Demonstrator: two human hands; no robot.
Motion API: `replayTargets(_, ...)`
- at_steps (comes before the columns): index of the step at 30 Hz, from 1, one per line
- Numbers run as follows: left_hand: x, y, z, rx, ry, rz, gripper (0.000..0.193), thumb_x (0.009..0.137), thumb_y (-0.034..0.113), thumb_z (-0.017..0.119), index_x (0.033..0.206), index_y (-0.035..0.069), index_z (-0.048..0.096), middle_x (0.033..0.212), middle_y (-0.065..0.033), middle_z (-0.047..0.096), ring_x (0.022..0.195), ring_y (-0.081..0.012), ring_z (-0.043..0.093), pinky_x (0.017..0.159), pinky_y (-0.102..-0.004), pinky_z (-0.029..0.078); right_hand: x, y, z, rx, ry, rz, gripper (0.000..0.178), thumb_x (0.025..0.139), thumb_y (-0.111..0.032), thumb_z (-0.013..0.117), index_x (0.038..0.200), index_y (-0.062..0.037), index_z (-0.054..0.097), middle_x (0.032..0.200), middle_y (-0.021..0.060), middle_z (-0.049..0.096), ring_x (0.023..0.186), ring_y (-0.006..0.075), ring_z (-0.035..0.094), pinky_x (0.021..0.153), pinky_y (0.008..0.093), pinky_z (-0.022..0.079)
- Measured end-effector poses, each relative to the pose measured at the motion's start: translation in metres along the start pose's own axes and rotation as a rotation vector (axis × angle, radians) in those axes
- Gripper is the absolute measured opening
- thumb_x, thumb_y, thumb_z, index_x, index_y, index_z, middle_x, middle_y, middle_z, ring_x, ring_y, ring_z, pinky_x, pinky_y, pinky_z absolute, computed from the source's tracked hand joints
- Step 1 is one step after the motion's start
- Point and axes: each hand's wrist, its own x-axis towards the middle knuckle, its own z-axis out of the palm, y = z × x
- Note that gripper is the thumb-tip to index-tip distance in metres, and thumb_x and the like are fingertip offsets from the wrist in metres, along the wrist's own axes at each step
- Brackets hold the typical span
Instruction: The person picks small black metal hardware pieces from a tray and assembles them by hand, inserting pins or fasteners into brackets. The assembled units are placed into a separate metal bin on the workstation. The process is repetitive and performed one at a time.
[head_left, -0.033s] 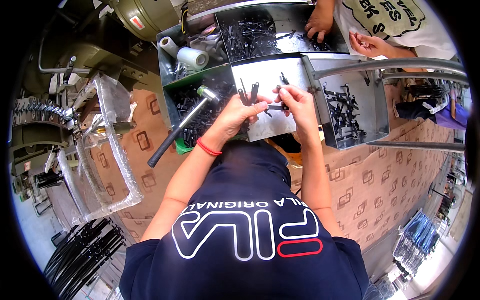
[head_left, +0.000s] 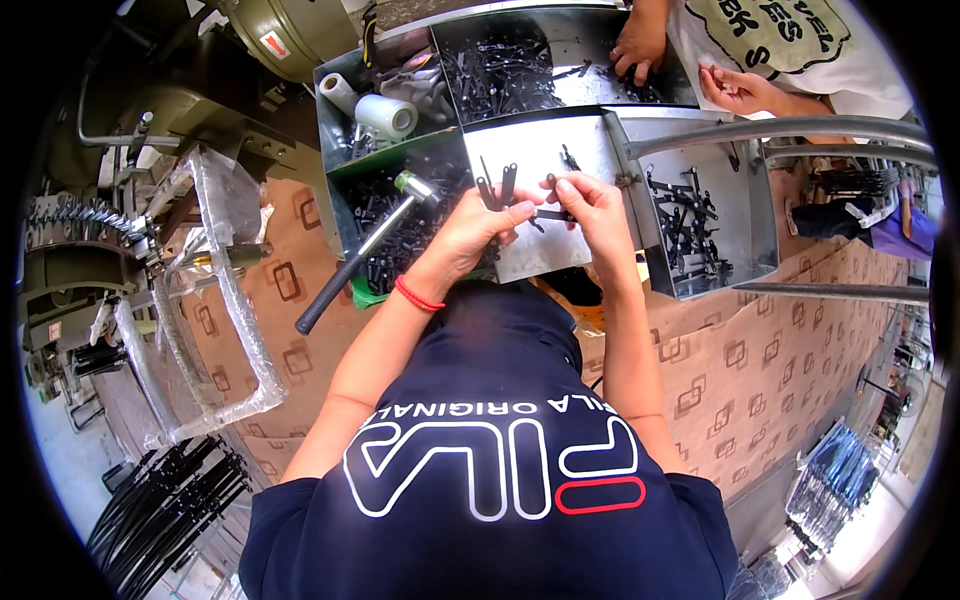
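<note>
Over a bright metal plate (head_left: 545, 250), my left hand (head_left: 478, 228) is closed around several slim black metal strips (head_left: 508, 180) with holes at their ends. My right hand (head_left: 597, 212) pinches a small black metal part (head_left: 551, 184) between thumb and fingers, close to the left fingertips. Another dark strip (head_left: 550, 214) lies between the two hands; which one grips it I cannot tell. Just beyond the right fingers, a few small black pieces (head_left: 569, 157) rest on the plate. A hammer (head_left: 375, 240) with a black grip leans across the bin left of my left hand.
Metal bins of black parts surround the plate, including a right bin (head_left: 735, 255) and a far bin (head_left: 495, 75). Another person's hand (head_left: 640, 48) reaches into the far one. White rolls (head_left: 386, 116) sit far left. Grey metal tubes (head_left: 800, 128) cross at right; a wrapped frame (head_left: 240, 310) stands left.
My right hand has shifted slightly left, bringing its small black part nearer to my left fingers. My left hand has stayed in place.
</note>
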Motion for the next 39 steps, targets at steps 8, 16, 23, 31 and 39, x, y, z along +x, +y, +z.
replayTargets(8,0.004,-0.007,-0.003,-0.126,0.103,0.051,0.018,0.08,0.015,0.061,0.09,0.001,0.057,0.062,0.0029,0.046,0.049,-0.0043,0.037,0.046,-0.0189,0.033,-0.017,-0.012,0.024,-0.225,-0.036,-0.27,0.025,0.077,-0.001,0.054,0.102,-0.0008,0.059,0.085,0.0085,0.054,0.082,0.0163,0.053,0.073,0.0253,0.042)
replayTargets(16,0.005,-0.009,-0.01,-0.273,0.108,0.007,0.013,0.082,0.012,0.058,0.089,0.001,0.056,0.063,0.002,0.048,0.049,-0.0044,0.038,0.046,-0.0191,0.034,-0.016,-0.005,0.027,-0.537,0.047,-0.561,0.026,0.07,0.004,0.057,0.094,-0.0061,0.06,0.092,0.0109,0.052,0.087,0.0239,0.051,0.076,0.0315,0.04)
replayTargets(23,0.002,-0.006,-0.004,-0.154,0.328,0.209,0.012,0.079,0.011,0.062,0.085,0.002,0.056,0.066,0.0001,0.052,0.048,-0.0045,0.041,0.045,-0.0189,0.035,-0.019,0.002,0.028,-0.502,0.331,-0.665,0.009,0.069,-0.001,0.057,0.077,-0.0036,0.055,0.097,0.012,0.052,0.089,0.0227,0.049,0.075,0.0318,0.039)
replayTargets(31,0.002,-0.013,-0.006,0.419,0.338,0.456,0.008,0.077,0.006,0.062,0.081,0.0,0.058,0.067,-0.0003,0.056,0.055,-0.0055,0.048,0.052,-0.0192,0.04,-0.014,0.016,0.029,-0.082,0.266,0.027,0.027,0.087,-0.018,0.046,0.1,0.0041,0.053,0.071,0.0052,0.059,0.06,0.0112,0.053,0.058,0.0227,0.042)
replayTargets(39,-0.011,0.005,0.018,0.771,0.116,0.548,0.015,0.076,0.003,0.061,0.089,-0.002,0.06,0.082,-0.0113,0.063,0.071,-0.0117,0.061,0.062,-0.0239,0.047,-0.003,-0.001,0.02,0.3,0.116,0.116,0.029,0.084,-0.013,0.05,0.104,0.0075,0.05,0.089,0.0178,0.061,0.077,0.0188,0.061,0.07,0.0276,0.049)
